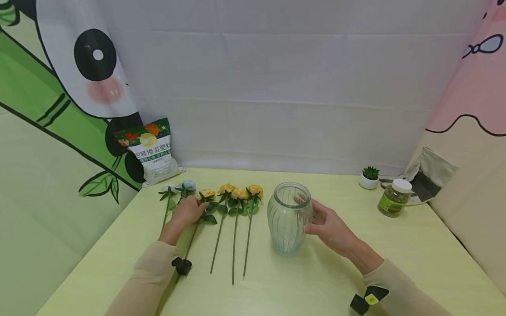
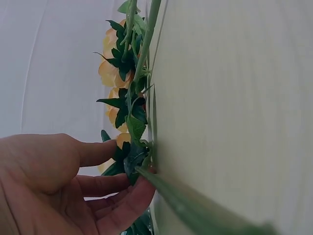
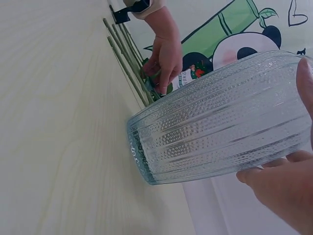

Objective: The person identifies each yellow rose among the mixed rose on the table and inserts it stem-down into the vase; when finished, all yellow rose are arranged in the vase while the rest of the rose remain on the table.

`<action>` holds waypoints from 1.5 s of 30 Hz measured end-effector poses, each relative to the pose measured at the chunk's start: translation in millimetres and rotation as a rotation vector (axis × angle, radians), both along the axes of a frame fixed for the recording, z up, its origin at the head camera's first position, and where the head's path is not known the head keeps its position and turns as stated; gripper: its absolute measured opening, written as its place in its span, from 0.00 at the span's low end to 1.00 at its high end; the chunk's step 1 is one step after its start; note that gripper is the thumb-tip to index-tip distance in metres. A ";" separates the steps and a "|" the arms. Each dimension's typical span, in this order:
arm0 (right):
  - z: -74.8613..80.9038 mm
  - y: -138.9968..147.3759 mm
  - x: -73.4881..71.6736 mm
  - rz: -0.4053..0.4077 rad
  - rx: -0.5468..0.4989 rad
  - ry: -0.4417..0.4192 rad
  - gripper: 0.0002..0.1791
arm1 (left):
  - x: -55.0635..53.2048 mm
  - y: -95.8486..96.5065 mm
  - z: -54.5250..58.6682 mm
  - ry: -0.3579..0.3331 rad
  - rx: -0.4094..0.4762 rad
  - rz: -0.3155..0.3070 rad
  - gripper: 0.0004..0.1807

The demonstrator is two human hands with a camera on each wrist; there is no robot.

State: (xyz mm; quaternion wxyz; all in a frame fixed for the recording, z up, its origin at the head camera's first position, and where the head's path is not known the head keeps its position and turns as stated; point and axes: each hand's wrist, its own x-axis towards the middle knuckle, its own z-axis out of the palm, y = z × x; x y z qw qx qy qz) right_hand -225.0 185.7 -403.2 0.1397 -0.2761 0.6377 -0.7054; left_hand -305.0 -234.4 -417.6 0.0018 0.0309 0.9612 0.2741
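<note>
My left hand pinches a yellow rose close beneath its bloom. In the left wrist view, the thumb and fingers close around its dark green leaves. To the right lie several more yellow roses, stems pointing toward me. A pale blue rose and a white rose lie to the left, partly behind the hand. With thumb and fingers about its side, my right hand holds a ribbed clear glass vase. The vase stands upright with nothing in it; its textured wall fills much of the right wrist view.
A printed fertilizer bag leans at the back left against the curtain. At the right are a small potted succulent, a white-lidded jar and a silvery pouch. The pale wooden table meets the curtain at the back.
</note>
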 end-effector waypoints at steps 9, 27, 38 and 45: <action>-1.2 0.4 1.3 0.002 -0.015 0.004 0.49 | -0.3 -1.1 -2.7 -0.002 -0.004 -0.048 0.30; 0.7 0.8 2.1 -0.005 0.010 0.010 0.49 | -0.7 -4.7 12.9 -0.148 0.431 0.046 0.19; 2.1 -1.3 1.3 -0.001 -0.014 0.027 0.49 | -1.4 -16.6 26.7 -0.372 1.076 0.033 0.09; 2.0 -0.7 0.6 0.001 -0.014 0.025 0.50 | 0.1 -17.7 39.5 -0.507 1.450 -0.050 0.18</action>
